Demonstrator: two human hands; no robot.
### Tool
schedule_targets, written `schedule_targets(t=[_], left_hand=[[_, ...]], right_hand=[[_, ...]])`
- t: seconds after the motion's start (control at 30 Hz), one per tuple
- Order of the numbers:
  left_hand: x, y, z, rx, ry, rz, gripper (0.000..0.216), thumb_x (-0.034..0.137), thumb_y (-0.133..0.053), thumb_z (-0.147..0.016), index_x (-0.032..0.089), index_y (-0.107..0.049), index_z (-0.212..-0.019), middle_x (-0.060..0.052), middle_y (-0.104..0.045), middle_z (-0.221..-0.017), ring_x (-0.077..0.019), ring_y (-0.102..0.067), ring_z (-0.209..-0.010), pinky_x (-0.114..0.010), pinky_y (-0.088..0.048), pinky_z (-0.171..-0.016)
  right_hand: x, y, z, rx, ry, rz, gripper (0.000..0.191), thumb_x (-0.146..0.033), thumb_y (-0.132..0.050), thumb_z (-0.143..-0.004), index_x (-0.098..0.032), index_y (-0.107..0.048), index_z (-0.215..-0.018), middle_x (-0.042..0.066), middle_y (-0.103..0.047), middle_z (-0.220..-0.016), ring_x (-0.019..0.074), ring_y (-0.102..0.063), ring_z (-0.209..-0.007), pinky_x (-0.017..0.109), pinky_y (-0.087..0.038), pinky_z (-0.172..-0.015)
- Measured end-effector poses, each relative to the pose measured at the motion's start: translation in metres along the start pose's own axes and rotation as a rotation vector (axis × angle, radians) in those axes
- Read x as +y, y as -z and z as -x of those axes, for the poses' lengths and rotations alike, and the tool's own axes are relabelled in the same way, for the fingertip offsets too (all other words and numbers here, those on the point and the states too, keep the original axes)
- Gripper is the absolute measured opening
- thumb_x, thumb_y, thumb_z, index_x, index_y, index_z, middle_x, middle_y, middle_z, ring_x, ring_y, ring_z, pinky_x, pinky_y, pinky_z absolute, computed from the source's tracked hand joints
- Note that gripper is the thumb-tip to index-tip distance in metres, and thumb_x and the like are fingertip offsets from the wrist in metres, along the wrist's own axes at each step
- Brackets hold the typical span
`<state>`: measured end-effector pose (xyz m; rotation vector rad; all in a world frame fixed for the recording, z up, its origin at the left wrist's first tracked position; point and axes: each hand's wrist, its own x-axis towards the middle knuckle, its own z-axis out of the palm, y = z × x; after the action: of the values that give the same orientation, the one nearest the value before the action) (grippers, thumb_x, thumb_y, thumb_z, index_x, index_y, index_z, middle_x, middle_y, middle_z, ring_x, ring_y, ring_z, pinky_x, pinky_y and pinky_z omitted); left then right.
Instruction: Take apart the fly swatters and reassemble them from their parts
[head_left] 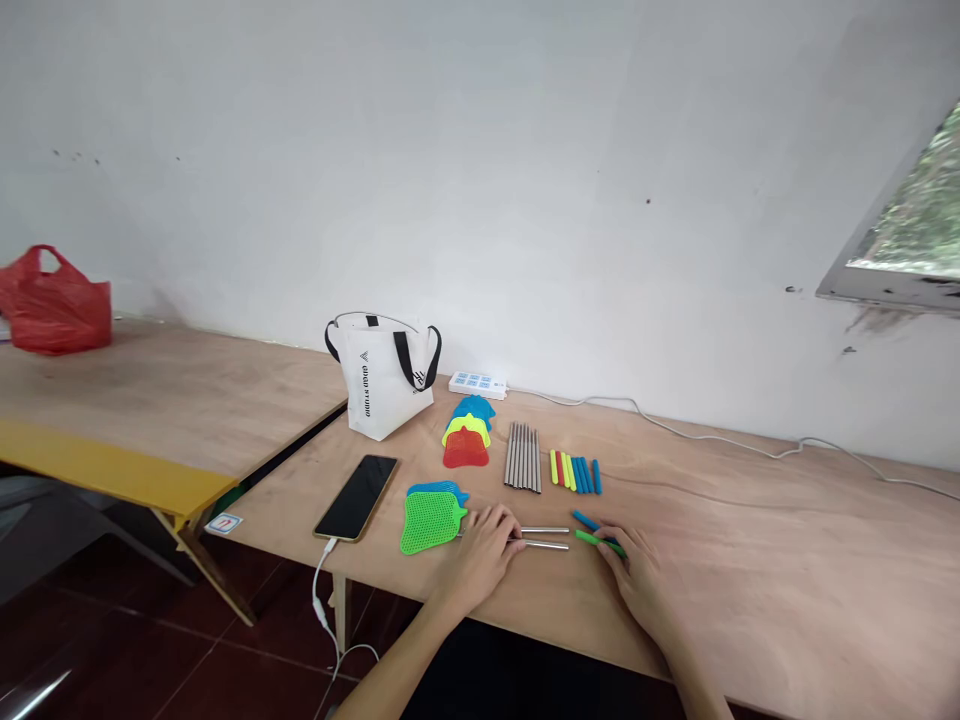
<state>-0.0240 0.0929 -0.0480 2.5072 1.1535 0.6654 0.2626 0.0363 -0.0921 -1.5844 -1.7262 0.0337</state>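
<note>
My left hand [491, 540] is closed over two thin metal rods [546, 545] lying side by side. Beside it, the rods run toward a green mesh fly swatter head [433, 522] and a blue one [442, 488] partly beneath it; the joints are mostly hidden. My right hand [634, 565] pinches a green handle sleeve [590, 537], its tip close to the rods' free ends but apart from them. A blue handle sleeve [585, 520] lies by the same fingers; whether they grip it too, I cannot tell.
Farther back are stacked swatter heads [465, 448] in red, yellow and blue, a row of metal rods [523, 458], and several coloured sleeves [575, 472]. A phone [356, 497] on a cable, a white bag [386, 385] and a power strip [478, 385] stand around them.
</note>
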Motion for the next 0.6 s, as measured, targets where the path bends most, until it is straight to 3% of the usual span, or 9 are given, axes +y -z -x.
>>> schedule_targets(t=[0.27, 0.6], left_hand=[[-0.0048, -0.0063, -0.0007, 0.024, 0.008, 0.020, 0.014, 0.029, -0.048, -0.106, 0.021, -0.058, -0.099, -0.002, -0.063, -0.109, -0.0210, -0.057, -0.104, -0.036, -0.037, -0.089], [0.0022, 0.0019, 0.0012, 0.015, -0.032, -0.025, 0.013, 0.025, -0.045, -0.107, 0.020, -0.055, -0.100, -0.002, -0.062, -0.108, -0.0209, -0.057, -0.103, -0.037, -0.037, -0.090]], right_hand=[[-0.0069, -0.0020, 0.0005, -0.049, 0.107, 0.014, 0.033, -0.046, -0.041, -0.103, -0.029, -0.069, -0.104, 0.006, -0.069, -0.127, 0.0255, -0.063, -0.116, 0.048, -0.050, -0.100], [-0.0079, -0.0016, -0.0013, 0.000, 0.256, 0.085, 0.030, -0.032, -0.042, -0.104, -0.027, -0.071, -0.109, 0.006, -0.074, -0.117, 0.0248, -0.064, -0.120, 0.054, -0.043, -0.110]])
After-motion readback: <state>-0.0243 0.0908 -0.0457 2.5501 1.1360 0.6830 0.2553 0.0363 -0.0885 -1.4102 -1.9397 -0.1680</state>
